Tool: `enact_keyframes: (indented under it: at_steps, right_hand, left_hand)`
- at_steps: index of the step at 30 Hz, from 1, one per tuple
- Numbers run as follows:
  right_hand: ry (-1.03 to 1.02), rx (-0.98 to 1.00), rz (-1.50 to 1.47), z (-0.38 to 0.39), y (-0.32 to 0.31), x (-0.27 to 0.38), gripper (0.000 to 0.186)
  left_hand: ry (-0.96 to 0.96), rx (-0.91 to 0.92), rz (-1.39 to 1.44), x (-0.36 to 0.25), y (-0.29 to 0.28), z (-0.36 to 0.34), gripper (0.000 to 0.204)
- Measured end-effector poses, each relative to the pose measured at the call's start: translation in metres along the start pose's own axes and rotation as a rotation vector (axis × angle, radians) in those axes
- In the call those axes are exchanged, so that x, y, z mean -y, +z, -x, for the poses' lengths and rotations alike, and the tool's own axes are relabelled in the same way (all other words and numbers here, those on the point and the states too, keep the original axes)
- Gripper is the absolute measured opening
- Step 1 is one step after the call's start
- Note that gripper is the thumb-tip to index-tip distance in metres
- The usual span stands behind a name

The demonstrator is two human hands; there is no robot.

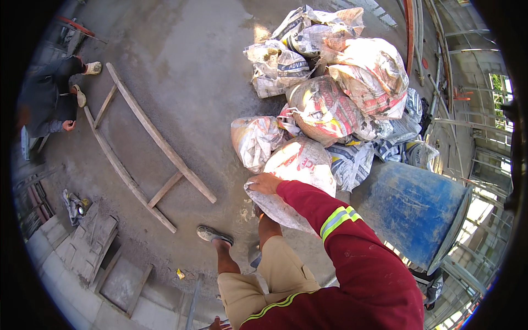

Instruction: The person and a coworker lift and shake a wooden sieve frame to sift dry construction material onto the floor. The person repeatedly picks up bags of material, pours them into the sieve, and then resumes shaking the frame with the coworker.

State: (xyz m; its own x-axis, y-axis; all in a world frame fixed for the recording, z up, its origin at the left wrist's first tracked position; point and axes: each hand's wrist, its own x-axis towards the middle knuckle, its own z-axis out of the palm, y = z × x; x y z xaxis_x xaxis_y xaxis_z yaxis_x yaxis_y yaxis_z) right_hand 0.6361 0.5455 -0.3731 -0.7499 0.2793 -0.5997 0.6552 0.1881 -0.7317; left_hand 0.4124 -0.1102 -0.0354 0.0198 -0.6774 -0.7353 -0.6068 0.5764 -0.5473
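My right hand (265, 183) is closed on a corner of a dirty white woven sack (286, 212) in front of my legs. Right behind it sits a bulging white sack with red print (302, 160); where one sack ends and the other begins is hard to make out. Beyond these, a heap of filled sacks (324, 107) rises, some red-printed, some blue and white. Only a little of my left hand (216, 323) shows at the lower edge, low beside my thigh, and its fingers are mostly hidden.
A big blue drum (412, 206) stands right of the sacks. On the wet concrete floor at left lies a wooden ladder-like frame (159, 143). Another person (49, 99) is at the far left. Boards (91, 245) lie lower left; pipes (440, 55) run at right.
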Motion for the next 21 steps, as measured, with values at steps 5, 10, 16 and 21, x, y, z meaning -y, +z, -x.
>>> enact_keyframes:
  at_steps: [5, 10, 16, 21]
  right_hand:
    - [0.130, -0.411, -0.324, 0.068, -0.018, 0.003, 0.051]
    - [0.401, -0.575, -0.583, 0.159, -0.032, 0.015, 0.044]
    - [0.378, -0.647, -0.186, 0.166, -0.060, -0.011, 0.034]
    - [0.428, -0.472, -0.391, 0.189, -0.111, 0.102, 0.017]
  left_hand:
    - [0.113, 0.053, -0.040, -0.003, -0.002, -0.005, 0.065]
    - [0.393, 0.044, -0.314, 0.010, -0.004, 0.030, 0.065]
    - [0.326, 0.029, -0.010, 0.016, -0.024, 0.037, 0.060]
    - [0.728, -0.107, 0.139, -0.020, -0.004, 0.045, 0.045]
